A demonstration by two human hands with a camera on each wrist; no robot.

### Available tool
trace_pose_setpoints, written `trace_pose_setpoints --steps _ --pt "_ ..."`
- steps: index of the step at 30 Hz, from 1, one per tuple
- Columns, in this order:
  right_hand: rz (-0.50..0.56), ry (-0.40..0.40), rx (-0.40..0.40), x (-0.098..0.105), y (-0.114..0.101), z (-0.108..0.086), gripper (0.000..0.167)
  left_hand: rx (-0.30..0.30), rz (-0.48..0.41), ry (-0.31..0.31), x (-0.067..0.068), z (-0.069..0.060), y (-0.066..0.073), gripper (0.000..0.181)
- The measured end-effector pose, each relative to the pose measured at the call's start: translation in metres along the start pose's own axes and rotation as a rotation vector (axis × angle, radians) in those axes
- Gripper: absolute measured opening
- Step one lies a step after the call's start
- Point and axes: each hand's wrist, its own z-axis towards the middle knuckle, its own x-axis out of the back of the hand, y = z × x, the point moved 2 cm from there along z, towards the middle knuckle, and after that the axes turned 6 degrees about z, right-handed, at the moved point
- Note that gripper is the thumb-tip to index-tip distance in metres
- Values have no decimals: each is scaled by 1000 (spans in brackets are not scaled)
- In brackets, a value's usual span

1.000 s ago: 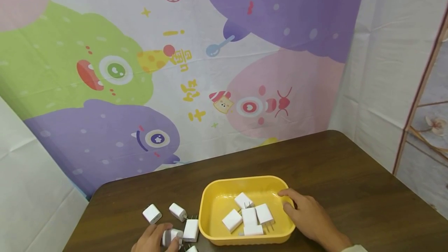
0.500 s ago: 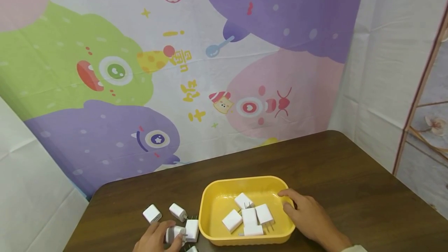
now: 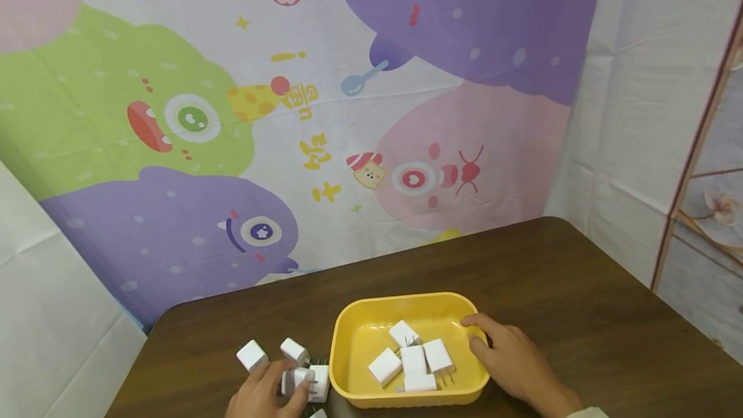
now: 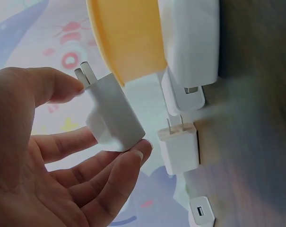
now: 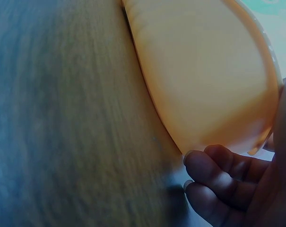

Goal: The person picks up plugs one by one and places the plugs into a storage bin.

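Note:
My left hand pinches a white charger plug between thumb and fingers, just left of the tray. In the left wrist view this charger plug is tilted, its two metal prongs by the thumb tip, and it is held off the table. My right hand grips the right side of a yellow plastic tray. In the right wrist view its curled fingers lie against the outside of the tray wall. Several white charger plugs lie jumbled inside the tray.
Left of the tray, more white plugs lie on the dark wooden table: one at the far left, one behind the left hand, one against the tray. A cartoon-printed cloth hangs behind the table.
My left hand has moved slightly right and upward in the head view with the charger plug, nearer the tray. The right hand and tray have stayed put.

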Motion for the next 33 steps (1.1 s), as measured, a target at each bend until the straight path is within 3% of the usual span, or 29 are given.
trace_pose_setpoints --steps 9,17,21,27,30,33 --pt "-1 -18 -18 -1 1 1 26 31 12 -98 3 5 6 35" --pt "-13 -12 -2 -1 1 -1 25 10 -9 -150 1 8 12 39" --pt "-9 -13 -5 -1 2 0 25 -29 -5 -118 2 8 18 38" --pt "-5 -3 6 -1 2 0 25 -139 -5 32 2 11 31 33" --pt "-5 -5 0 -1 2 0 24 -136 -16 53 2 13 37 31" --pt "-1 -7 7 0 1 -1 25 -106 -31 25 3 15 42 31"
